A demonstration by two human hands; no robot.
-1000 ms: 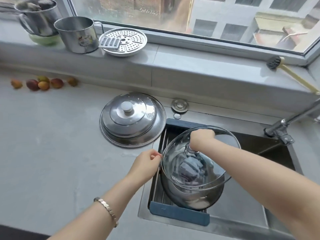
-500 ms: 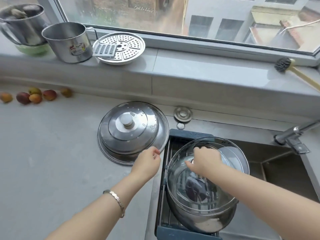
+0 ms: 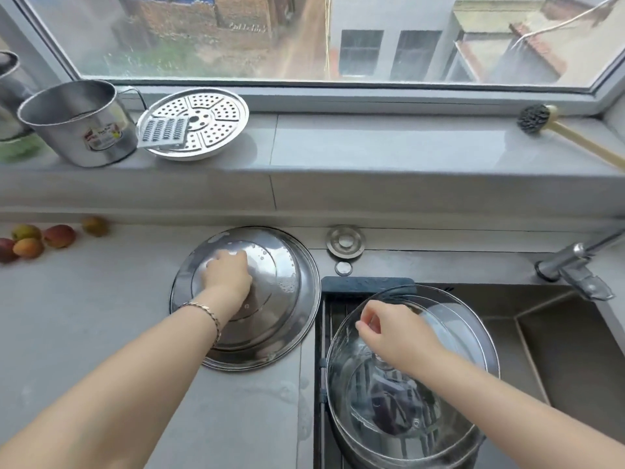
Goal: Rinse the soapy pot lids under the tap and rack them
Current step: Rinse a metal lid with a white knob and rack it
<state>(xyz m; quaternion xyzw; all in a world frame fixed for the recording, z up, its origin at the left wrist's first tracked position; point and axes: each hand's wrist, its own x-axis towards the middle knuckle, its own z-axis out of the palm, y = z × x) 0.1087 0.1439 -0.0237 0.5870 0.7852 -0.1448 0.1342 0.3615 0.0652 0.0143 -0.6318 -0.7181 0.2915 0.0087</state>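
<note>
Head view shows the sink (image 3: 558, 350) on the right, with a rack (image 3: 367, 285) laid across its left side. Just left of the sink, on the table (image 3: 84, 333), lies the big steel lid (image 3: 287, 316), with soap bubbles on it. Over the left side of the sink, the glass lid (image 3: 466, 336) sits on a steel pot (image 3: 358, 451) on the rack. The left hand (image 3: 226, 275) is on the middle of the steel lid, fingers curled down over the knob, which is hidden under it. The right hand (image 3: 395, 333) hangs over the glass lid, fingers loosely bent, holding nothing I can see.

I think the steel lid comes next. Hold the knob tight, because soap makes it slippery. Lift it straight up, carry it to the tap (image 3: 575, 269) at the back right of the sink, and tilt it so water runs off both sides.

Half a second ago the left hand was only at the near edge of the steel lid, and the right hand was on the glass lid's knob. Now the left hand has reached the knob and the right hand has let go.
</note>
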